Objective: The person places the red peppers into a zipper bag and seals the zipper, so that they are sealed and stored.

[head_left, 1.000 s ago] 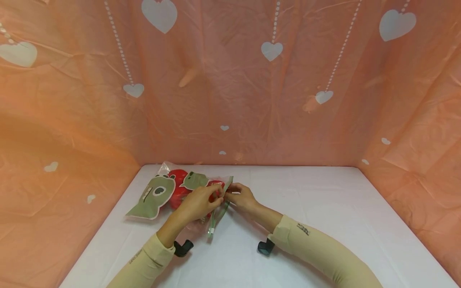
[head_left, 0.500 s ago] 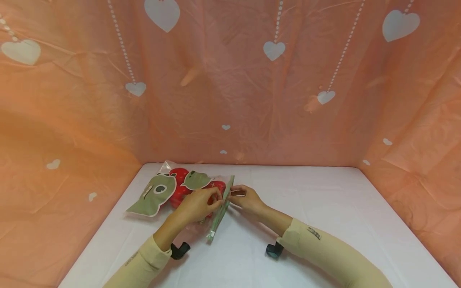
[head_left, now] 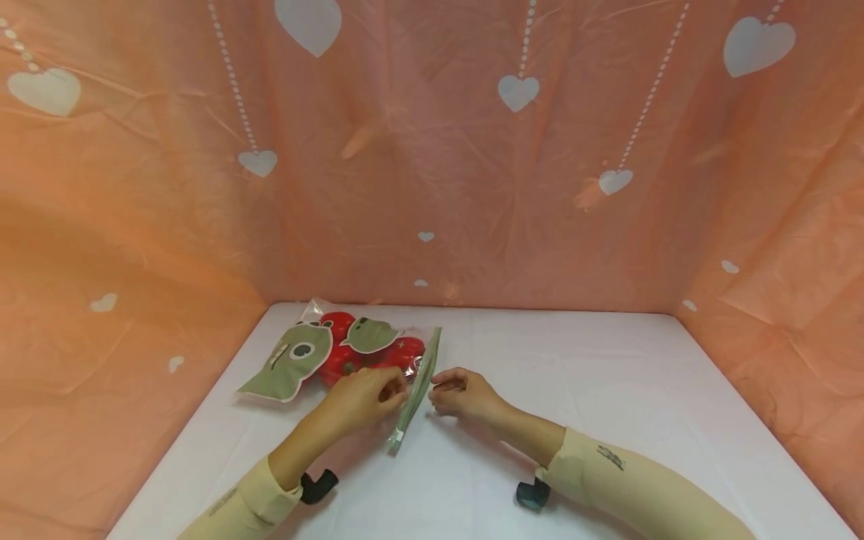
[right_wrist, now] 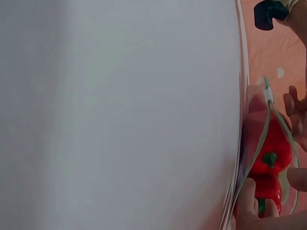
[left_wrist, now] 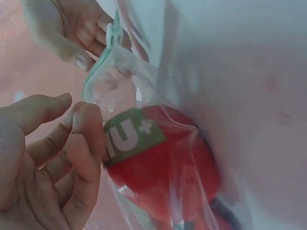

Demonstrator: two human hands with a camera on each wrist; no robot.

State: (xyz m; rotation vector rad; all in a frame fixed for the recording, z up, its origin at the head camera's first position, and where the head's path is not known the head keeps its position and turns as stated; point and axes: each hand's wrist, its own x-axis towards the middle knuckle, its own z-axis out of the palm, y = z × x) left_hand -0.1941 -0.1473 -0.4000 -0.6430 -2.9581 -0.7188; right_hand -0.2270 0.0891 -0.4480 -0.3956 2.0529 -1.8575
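Observation:
A clear zip bag with green animal prints lies at the table's left, its green zip edge facing right. Inside are red bell peppers with green stems. In the right wrist view the two green zip strips stand apart, with a white slider at one end. My left hand is beside the bag's mouth, fingers loosely bent and nothing between them; the left wrist view shows its fingertips right by the film. Just right of the zip edge, my right hand has its fingers loosely curled, with nothing visible in them.
A white cloth covers the table, which stretches away to the right of the bag. Orange curtains with white hearts enclose it at the back and sides. Black wrist cameras stick out below both sleeves.
Both hands have moved away from the zip edge toward the near side, the right one also further right. The zip strips lie closer together in the head view. The bag stays in place.

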